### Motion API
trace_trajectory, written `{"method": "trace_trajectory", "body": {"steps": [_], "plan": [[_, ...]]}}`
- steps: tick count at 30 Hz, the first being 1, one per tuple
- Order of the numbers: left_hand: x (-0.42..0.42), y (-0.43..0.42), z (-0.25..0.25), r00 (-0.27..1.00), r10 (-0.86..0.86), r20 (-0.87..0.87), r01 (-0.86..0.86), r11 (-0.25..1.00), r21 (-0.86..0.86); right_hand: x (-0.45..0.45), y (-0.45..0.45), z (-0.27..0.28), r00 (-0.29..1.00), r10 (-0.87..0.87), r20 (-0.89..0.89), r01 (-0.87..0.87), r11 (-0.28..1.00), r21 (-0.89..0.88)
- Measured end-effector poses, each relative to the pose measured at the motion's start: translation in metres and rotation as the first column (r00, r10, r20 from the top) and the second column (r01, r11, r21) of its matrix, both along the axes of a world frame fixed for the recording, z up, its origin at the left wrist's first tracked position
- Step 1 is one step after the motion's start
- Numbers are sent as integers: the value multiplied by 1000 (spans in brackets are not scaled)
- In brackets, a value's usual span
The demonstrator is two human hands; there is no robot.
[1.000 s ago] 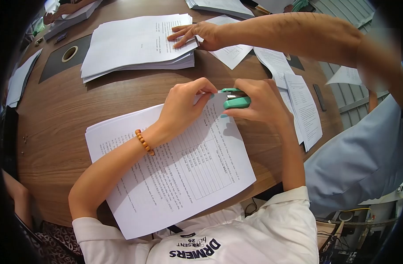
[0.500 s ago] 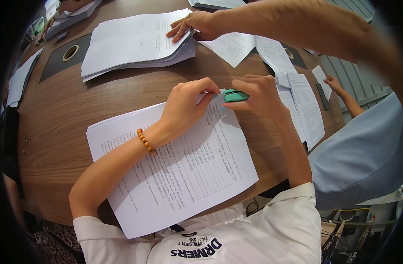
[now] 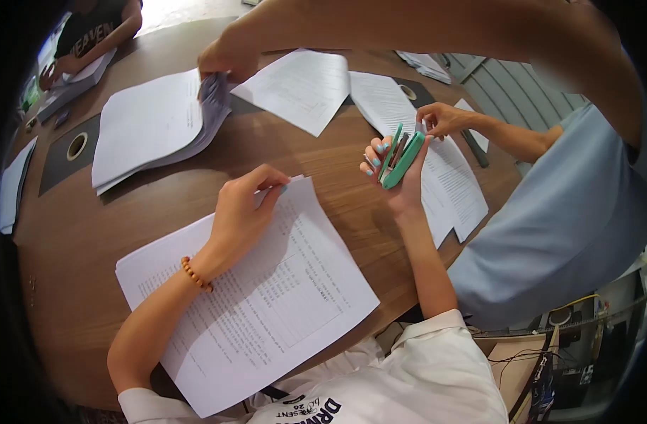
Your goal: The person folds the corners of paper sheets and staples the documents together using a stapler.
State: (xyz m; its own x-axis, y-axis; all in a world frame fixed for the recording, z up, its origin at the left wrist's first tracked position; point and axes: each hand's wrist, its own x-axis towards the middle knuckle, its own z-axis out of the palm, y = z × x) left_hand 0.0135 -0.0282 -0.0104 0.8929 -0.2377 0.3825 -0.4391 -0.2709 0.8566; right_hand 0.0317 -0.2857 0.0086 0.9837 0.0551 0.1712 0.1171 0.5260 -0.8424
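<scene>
A stack of printed sheets (image 3: 295,283) lies at an angle on the table in front of me. My left hand (image 3: 240,212) pinches its top edge near the upper corner, thumb and fingertips together. Off to the right, apart from the sheets, my right hand (image 3: 408,192) is raised with the palm turned up. In it lies a green stapler (image 3: 411,157), whose top arm is swung away from the base so that the dark inside shows. My right fingers curl around it on the left side.
A co-worker's hand (image 3: 228,58) lifts the edge of a thick paper pile (image 3: 150,116) at the far left. Another person's hand (image 3: 440,120) is beside my stapler, above overlapping printed pages (image 3: 447,177). A loose sheet (image 3: 302,88) lies at the back. A round cable hole (image 3: 77,146) is at left.
My right hand has moved away from the sheets' corner, turning palm up with the stapler, which now gapes open. My left hand keeps its pinch. The co-worker's hand has lifted the pile's edge.
</scene>
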Motion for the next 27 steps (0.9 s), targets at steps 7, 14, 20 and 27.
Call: {"method": "trace_trajectory", "body": {"steps": [7, 14, 20, 27], "plan": [[-1, 0, 0, 998, 5, 67, -6, 1000, 26, -10, 0, 21, 921, -329, -209, 378, 883, 277], [-4, 0, 4, 1000, -8, -2, 8, 1000, 28, -11, -22, 13, 940, -302, -158, 339, 875, 345], [-3, 1, 4, 999, -27, -40, 28, 1000, 6, -5, -31, -4, 929, -342, -139, 368, 887, 278], [-4, 2, 5, 999, -37, -9, 37, 999, -9, -11, -18, 2, 954, -278, -117, 300, 911, 283]]}}
